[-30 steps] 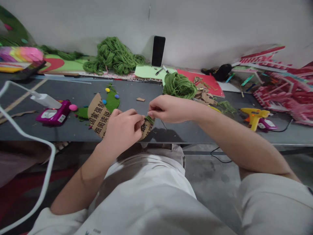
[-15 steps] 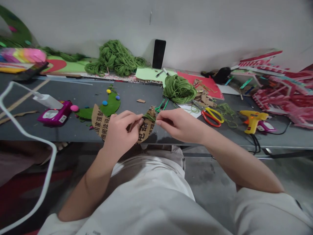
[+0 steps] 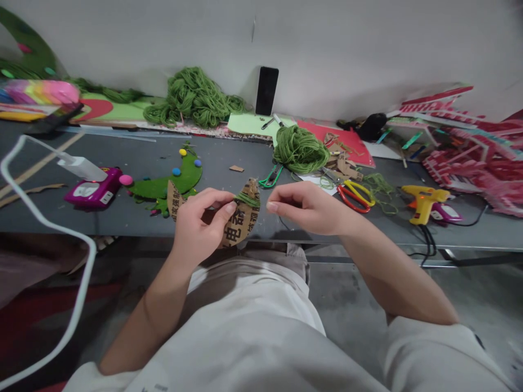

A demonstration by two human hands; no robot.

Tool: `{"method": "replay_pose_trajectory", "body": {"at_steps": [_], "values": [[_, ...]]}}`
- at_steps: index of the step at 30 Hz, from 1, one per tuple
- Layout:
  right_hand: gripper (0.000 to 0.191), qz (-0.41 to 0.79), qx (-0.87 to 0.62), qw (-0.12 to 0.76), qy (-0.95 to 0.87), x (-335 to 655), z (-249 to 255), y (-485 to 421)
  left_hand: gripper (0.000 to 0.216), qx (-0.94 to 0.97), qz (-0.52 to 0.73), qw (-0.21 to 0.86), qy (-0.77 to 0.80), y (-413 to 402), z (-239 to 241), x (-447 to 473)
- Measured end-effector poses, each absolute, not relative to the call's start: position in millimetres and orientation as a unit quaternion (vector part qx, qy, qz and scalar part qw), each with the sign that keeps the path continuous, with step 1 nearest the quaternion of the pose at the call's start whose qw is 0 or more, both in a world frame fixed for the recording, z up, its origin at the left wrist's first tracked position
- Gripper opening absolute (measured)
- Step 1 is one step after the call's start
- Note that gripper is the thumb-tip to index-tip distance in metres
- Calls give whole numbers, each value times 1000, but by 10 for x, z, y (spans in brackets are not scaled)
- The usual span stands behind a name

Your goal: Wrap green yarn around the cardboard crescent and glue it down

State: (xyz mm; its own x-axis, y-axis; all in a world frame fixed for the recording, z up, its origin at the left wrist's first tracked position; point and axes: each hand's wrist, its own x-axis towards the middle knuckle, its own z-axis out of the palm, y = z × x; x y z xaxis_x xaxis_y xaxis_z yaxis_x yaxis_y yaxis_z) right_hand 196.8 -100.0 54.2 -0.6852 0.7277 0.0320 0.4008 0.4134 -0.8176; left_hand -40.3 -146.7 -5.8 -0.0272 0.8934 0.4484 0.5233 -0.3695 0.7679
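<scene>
My left hand [image 3: 204, 218] is closed on a crescent-shaped piece of brown cardboard [image 3: 243, 220] with dark printed characters. Several turns of green yarn [image 3: 248, 199] wrap the cardboard close to its right tip. Just right of that tip is my right hand [image 3: 302, 207], thumb and fingers pinched together, apart from the cardboard; whatever is in the pinch is too small to make out. Behind my left hand lies a green crescent [image 3: 163, 188] decorated with coloured pompoms. A bundle of green yarn [image 3: 300, 148] rests beyond my right hand, beside a green-handled cutter [image 3: 271, 176].
Scissors [image 3: 354, 195] with red and yellow handles and a yellow glue gun [image 3: 424, 200] lie to the right. On the left sits a purple device [image 3: 92, 188] with a white plug and cable [image 3: 81, 283]. A phone [image 3: 267, 91] leans against the wall near a yarn heap [image 3: 198, 98].
My right hand has moved slightly right, away from the cardboard tip. The cardboard has turned a little in my left hand, and its yarn wraps show more plainly.
</scene>
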Motion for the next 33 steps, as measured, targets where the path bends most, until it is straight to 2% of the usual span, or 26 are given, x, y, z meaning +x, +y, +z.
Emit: {"method": "replay_pose_trajectory", "body": {"at_steps": [5, 9, 16, 22, 25, 33], "values": [[35, 492, -275, 136, -815, 2063, 452, -840, 12, 677, 485, 267, 485, -1465, -52, -445], [41, 498, -203, 83, -839, 2052, 416, -586, 11, 709, 454, 315, 439, -1446, -13, -484], [33, 425, -129, -87, -892, 1724, 703, -246, 12, 794, 362, 266, 411, -1387, 80, -513], [23, 373, -164, -207, -889, 1418, 867, -234, 20, 837, 297, 195, 416, -1378, 146, -482], [22, 329, -193, -226, -896, 1341, 897, -285, 25, 846, 269, 173, 426, -1380, 162, -445], [18, 285, -242, -200, -906, 1364, 912, -297, 24, 848, 222, 107, 469, -1374, 173, -378]]}}
